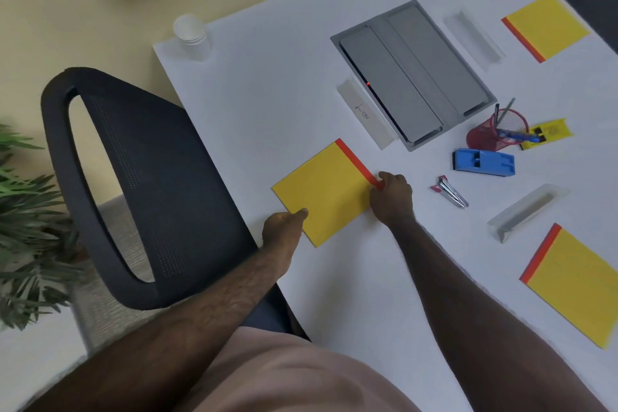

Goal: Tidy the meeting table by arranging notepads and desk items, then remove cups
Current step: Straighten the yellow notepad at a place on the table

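Observation:
A yellow notepad point(326, 191) with a red binding strip lies on the white table point(267, 94) near its left edge. My left hand point(282, 232) presses the pad's near left edge with its fingers. My right hand point(391, 197) pinches the pad's right corner at the red strip. Two more yellow notepads lie on the table: one at the far right point(548, 27) and one at the near right point(578, 288). A stack of white paper cups point(192, 35) stands at the table's far left corner.
A grey cable box lid point(414, 77) sits in the table's middle, with name-card holders point(366, 114) point(475, 37) point(525, 211) around it. A red mesh pen cup point(495, 134), blue eraser point(483, 162), stapler point(449, 192) and yellow item point(551, 130) lie to the right. A black chair point(140, 184) stands at the left.

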Motion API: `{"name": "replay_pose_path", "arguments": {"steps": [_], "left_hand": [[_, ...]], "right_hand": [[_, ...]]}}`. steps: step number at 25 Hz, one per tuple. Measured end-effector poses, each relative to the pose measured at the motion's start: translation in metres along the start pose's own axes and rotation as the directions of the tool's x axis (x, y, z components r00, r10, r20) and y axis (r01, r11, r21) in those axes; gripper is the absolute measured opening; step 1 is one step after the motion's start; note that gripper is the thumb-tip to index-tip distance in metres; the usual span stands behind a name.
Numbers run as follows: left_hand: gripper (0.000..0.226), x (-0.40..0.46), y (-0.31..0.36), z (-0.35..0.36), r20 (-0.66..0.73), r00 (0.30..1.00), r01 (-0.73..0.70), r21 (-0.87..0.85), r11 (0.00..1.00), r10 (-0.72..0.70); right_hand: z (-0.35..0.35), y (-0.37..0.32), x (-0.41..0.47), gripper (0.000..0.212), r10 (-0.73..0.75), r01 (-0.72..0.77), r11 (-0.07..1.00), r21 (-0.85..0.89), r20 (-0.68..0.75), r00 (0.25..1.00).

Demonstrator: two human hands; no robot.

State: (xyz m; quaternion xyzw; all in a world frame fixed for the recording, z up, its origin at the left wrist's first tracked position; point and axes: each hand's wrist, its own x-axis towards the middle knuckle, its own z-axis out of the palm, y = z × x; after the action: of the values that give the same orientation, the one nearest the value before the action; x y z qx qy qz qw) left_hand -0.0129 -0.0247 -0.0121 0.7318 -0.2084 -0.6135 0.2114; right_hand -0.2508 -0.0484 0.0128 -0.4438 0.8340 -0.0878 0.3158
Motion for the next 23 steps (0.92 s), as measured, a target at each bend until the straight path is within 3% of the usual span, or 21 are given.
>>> {"name": "replay_pose_path", "arguments": {"steps": [3,8,14,20,23], "left_hand": [[0.028,0.001,0.002,-0.001,-0.020,1.000,-0.006,0.008,1.000,0.006],[0.027,-0.004,0.006,0.003,-0.012,1.000,0.001,0.025,1.000,-0.001],[0.028,-0.013,0.009,0.010,0.039,0.999,-0.027,0.043,0.999,0.025],[0.010,-0.028,0.027,0.026,0.280,0.960,0.037,-0.066,0.997,-0.017],[0.024,-0.026,0.046,0.033,0.339,0.941,0.057,-0.181,0.982,0.008]], "right_hand": [[-0.015,0.015,-0.006,0.044,0.049,-0.064,0.974,0.216,0.075,0.996],[-0.033,0.018,-0.035,0.033,0.084,-0.184,0.771,0.610,0.188,0.979],[-0.058,0.004,-0.063,0.029,-0.038,-0.059,0.703,0.708,0.121,0.992],[-0.092,-0.020,-0.067,0.025,-0.084,0.038,0.706,0.707,0.031,0.996],[-0.104,-0.034,-0.059,0.023,-0.102,0.077,0.682,0.728,-0.009,0.995]]}}
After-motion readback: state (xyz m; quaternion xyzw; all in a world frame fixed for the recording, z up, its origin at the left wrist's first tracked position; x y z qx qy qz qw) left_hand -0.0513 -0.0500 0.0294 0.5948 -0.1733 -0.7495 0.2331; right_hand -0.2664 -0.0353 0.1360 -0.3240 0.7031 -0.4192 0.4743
